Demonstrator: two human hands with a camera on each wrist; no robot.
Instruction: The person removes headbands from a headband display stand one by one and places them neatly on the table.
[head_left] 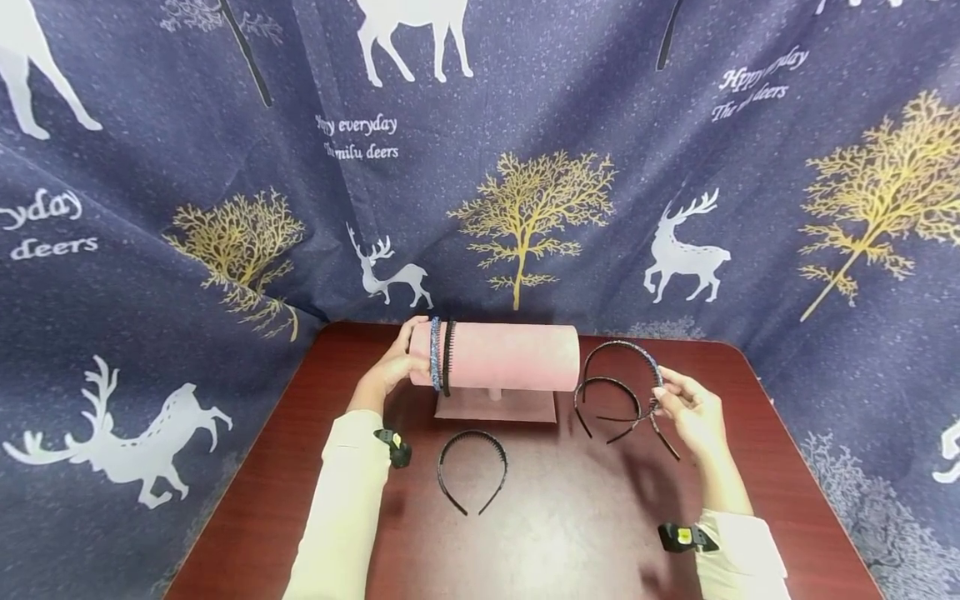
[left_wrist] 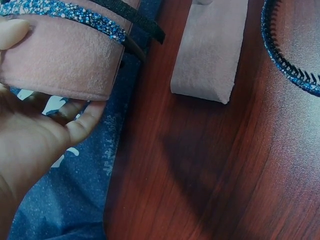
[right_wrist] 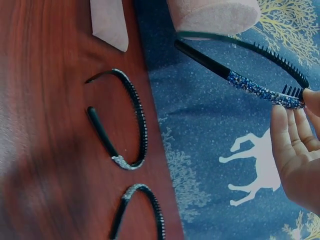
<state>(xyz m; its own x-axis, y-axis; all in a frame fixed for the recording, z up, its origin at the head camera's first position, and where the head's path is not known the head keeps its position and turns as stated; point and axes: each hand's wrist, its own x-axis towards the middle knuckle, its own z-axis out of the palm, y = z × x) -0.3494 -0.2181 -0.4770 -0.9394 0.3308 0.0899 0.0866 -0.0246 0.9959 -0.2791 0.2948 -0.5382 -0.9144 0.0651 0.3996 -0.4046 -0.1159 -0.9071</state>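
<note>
My left hand (head_left: 399,364) grips the left end of a pink plush headband roll (head_left: 517,357), its thumb in front and its fingers behind. Near that end a blue glitter headband (head_left: 435,354) and a black toothed headband (head_left: 448,358) sit around the roll. In the left wrist view my thumb lies beside the blue glitter band (left_wrist: 95,21). My right hand (head_left: 693,410) pinches another blue glitter headband (right_wrist: 255,89) at its curved top, raised off the table. Its open ends point toward the roll's right end, which they appear close to.
A pink stand base (head_left: 495,406) supports the roll. One headband (head_left: 504,454) lies in front of it. Two silver-trimmed headbands, one upper (right_wrist: 142,120) and one lower (right_wrist: 160,215) in the right wrist view, lie on the red-brown table (head_left: 570,533). A patterned blue cloth (head_left: 480,208) hangs behind.
</note>
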